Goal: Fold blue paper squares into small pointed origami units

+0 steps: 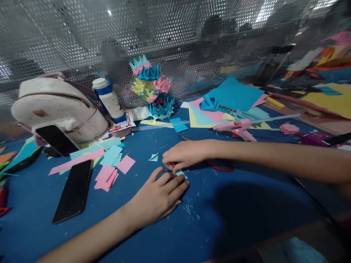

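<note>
A small light-blue piece of paper (181, 174) lies on the blue table, mostly covered by my fingers. My left hand (161, 193) presses it down with curved fingers. From the far side, my right hand (186, 153) pinches its edge, fingertips bent together. Just left of that hand is a small folded light-blue paper piece (154, 157). Scissors (185, 137) with red handles (221, 167) lie partly hidden under my right forearm. Farther left are pink paper squares (106, 178) and light-blue squares (111, 155).
A pink glue gun (237, 128) with a red light sits beyond my right forearm. At left are a dark phone (73, 191), another phone (57, 140) against a white backpack (59, 106), and a bottle (108, 98). Folded-paper flowers (160, 106) and coloured sheets (233, 93) stand farther back.
</note>
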The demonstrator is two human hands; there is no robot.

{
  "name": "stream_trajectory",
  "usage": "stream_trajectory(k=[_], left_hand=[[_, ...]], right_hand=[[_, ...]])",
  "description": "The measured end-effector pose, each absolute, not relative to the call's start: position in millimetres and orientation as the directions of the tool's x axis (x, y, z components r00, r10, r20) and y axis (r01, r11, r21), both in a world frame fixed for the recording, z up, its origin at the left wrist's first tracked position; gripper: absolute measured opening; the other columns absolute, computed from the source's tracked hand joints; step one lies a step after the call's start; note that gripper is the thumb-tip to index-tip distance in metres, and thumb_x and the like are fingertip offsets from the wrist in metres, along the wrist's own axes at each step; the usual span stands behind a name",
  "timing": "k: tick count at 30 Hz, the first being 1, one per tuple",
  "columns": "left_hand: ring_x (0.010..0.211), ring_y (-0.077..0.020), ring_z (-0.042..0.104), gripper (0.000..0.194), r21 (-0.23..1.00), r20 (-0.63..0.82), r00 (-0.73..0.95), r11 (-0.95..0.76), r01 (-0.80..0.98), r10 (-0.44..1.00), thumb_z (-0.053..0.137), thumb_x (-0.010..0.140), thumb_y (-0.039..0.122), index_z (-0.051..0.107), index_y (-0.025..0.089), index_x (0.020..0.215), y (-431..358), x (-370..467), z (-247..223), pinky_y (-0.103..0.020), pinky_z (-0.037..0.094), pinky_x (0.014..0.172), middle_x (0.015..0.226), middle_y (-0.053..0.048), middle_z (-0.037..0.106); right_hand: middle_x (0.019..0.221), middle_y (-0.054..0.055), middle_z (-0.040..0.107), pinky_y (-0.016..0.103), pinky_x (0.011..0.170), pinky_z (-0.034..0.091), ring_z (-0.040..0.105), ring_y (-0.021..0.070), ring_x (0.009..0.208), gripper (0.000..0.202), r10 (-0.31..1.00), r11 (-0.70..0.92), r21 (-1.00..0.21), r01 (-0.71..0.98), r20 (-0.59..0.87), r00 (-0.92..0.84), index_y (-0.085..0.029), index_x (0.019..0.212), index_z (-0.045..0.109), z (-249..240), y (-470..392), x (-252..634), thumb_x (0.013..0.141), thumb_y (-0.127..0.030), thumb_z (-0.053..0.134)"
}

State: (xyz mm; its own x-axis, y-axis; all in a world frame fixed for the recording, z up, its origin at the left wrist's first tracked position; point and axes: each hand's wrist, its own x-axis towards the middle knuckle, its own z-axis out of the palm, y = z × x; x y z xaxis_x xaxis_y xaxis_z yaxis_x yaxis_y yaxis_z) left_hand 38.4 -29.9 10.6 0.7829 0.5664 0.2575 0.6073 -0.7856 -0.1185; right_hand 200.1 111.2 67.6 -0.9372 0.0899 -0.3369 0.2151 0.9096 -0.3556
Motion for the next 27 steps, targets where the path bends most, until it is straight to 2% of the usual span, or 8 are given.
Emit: stream_trajectory(k=[6,13,19,24,27], left_hand=[[0.116,-0.0233,0.054,0.044,-0.14,0.276,0.783,-0.782,0.607,0.558,0.042,0.106,0.041,0.053,0.016,0.141,-33.4,40.9,9.4,-0.043,0.031,0.108,0.139,-0.006,0.06],[0.119,-0.0229,0.054,0.048,-0.158,0.31,0.775,-0.774,0.613,0.55,0.043,0.106,0.044,0.052,0.012,0.14,-37.7,44.9,8.4,-0.043,0.029,0.11,0.131,-0.009,0.064],[0.117,-0.0227,0.056,0.046,-0.169,0.365,0.753,-0.757,0.632,0.547,0.04,0.107,0.044,0.06,0.01,0.131,-51.4,43.7,9.1,-0.042,0.026,0.112,0.121,-0.01,0.069],[0.124,-0.0249,0.05,0.058,-0.194,0.382,0.704,-0.693,0.694,0.599,0.035,0.106,0.053,0.061,0.007,0.131,-70.2,46.9,3.7,-0.043,0.02,0.115,0.129,-0.011,0.067],[0.124,-0.0253,0.05,0.062,-0.168,0.338,0.687,-0.677,0.716,0.643,0.031,0.106,0.055,0.058,0.008,0.136,-73.3,47.9,2.6,-0.045,0.01,0.119,0.135,-0.011,0.064]], right_hand=[[0.08,-0.003,0.063,0.025,0.06,0.029,0.05,0.0108,0.069,0.009,0.053,0.882,-0.405,0.239,-0.42,-0.906,-0.018,0.084,0.068,71.5,119.5,192.0,0.082,-0.009,0.068],[0.068,-0.002,0.064,0.022,0.059,0.036,0.058,0.0106,0.063,0.005,0.171,0.759,-0.476,0.444,-0.513,-0.842,-0.013,0.084,0.07,74.2,122.7,202.7,0.08,-0.014,0.068],[0.063,-0.003,0.066,0.021,0.062,0.045,0.064,0.0112,0.061,0.006,0.211,0.588,-0.571,0.573,-0.575,-0.79,-0.013,0.08,0.066,72.3,110.6,214.8,0.081,-0.017,0.061],[0.063,-0.002,0.066,0.021,0.055,0.043,0.061,0.0104,0.054,0.009,0.277,0.475,-0.61,0.635,-0.581,-0.766,-0.016,0.075,0.059,65.5,91.3,232.4,0.082,-0.019,0.055],[0.066,-0.001,0.066,0.022,0.054,0.037,0.06,0.012,0.059,0.011,0.409,0.583,-0.525,0.62,-0.47,-0.782,-0.018,0.076,0.059,61.4,80.1,240.6,0.085,-0.023,0.056]])
